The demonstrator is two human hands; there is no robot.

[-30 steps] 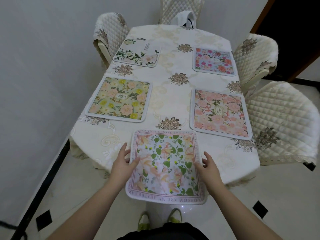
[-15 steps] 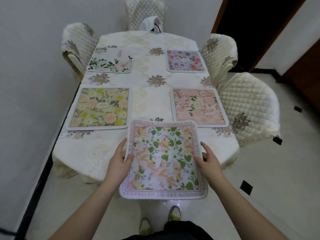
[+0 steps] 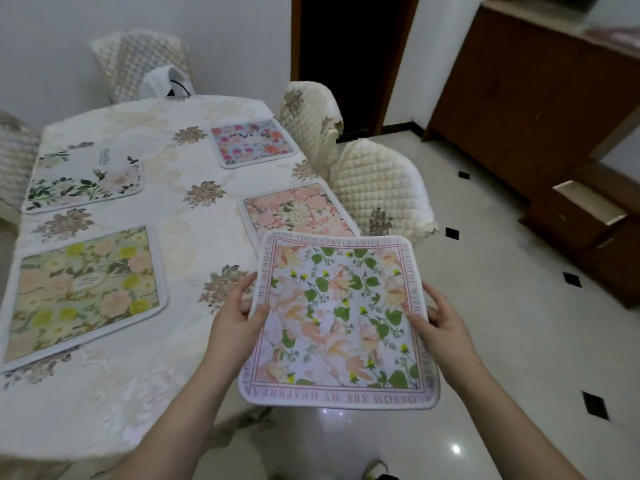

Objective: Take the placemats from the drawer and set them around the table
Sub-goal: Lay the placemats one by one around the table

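Note:
A floral placemat with green leaves and a lettered pink border [image 3: 341, 320] is held flat in the air, off the table's right front corner and above the floor. My left hand [image 3: 235, 320] grips its left edge and my right hand [image 3: 441, 327] grips its right edge. On the cream tablecloth of the table [image 3: 194, 230] lie several placemats: a yellow-and-pink one [image 3: 83, 289] at the near left, a white one with green leaves [image 3: 83, 178] at the far left, a pink one [image 3: 298, 213] at the near right, partly hidden by the held mat, and a blue-pink one [image 3: 252, 142] at the far right.
Quilted cream chairs stand at the table's right side [image 3: 381, 188], [image 3: 311, 116] and at its far end [image 3: 138, 60]. A brown wooden cabinet [image 3: 540, 98] with an open drawer [image 3: 588, 206] lines the right wall. A dark doorway [image 3: 346, 57] is behind. The floor is glossy tile.
The held placemat has come up off the table's near edge and moved to the right, over the floor. My view has swung right, bringing the cabinet and its open drawer into sight.

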